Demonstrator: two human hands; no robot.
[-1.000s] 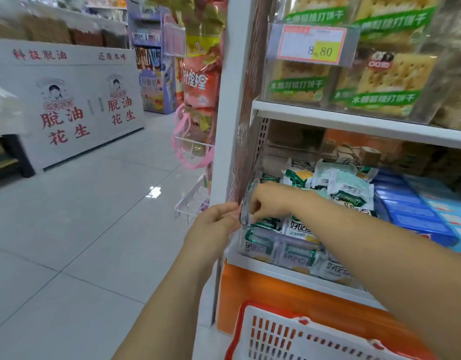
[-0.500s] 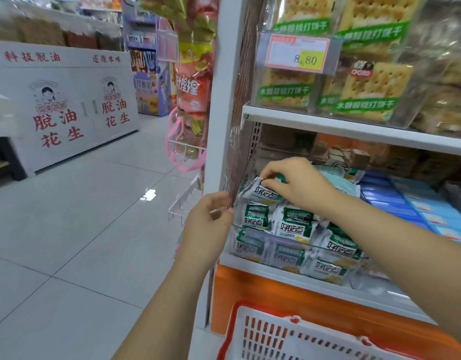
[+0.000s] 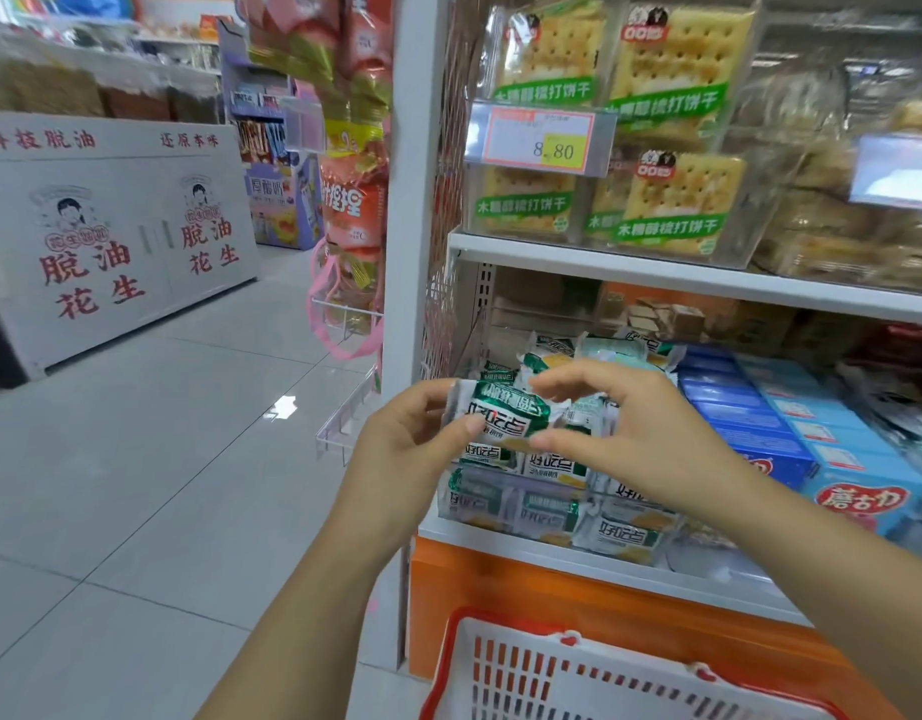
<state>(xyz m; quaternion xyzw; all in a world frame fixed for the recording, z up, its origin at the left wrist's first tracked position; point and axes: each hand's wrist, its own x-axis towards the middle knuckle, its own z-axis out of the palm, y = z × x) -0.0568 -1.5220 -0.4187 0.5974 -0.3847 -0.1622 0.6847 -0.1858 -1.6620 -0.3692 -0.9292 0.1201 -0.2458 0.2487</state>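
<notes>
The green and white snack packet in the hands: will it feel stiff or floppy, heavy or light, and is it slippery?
Probably light: the left hand and right hand hold the snack packet up by light pinches. Its glossy film looks somewhat slippery. The crimped ends likely flop, while the filled middle probably stays firmer.

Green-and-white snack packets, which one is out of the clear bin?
The packet pinched between left hand and right hand, in front of the bin; the others lie inside it.

Head cam, fwd/down, close over left hand (image 3: 406,449), right hand (image 3: 633,433), shelves (image 3: 656,275).
</notes>
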